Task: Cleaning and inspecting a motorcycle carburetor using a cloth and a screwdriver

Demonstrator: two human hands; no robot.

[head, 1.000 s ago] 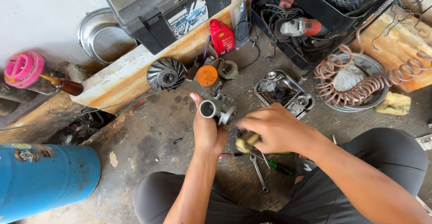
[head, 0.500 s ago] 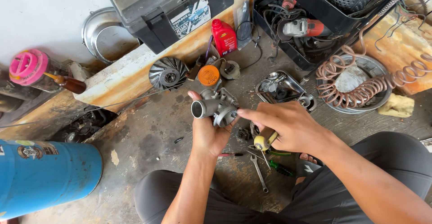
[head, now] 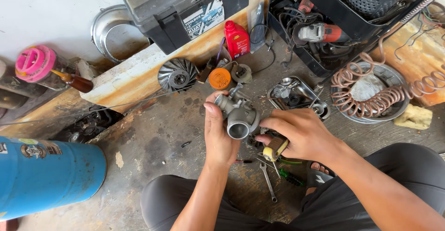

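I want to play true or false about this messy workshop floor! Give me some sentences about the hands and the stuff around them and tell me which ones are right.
1. The left hand holds a grey metal engine part with a round opening. True.
2. The right hand is empty. False: it grips a tool with a yellow handle and touches the metal part.
3. A red bottle stands near the black toolbox. True.
4. The blue cylinder lies on the right side of the view. False: it lies at the lower left.
5. A wrench lies on the floor below the hands. True.
6. The coiled copper-coloured hose is wrapped round the left hand. False: it lies at the right, over a round metal pan.
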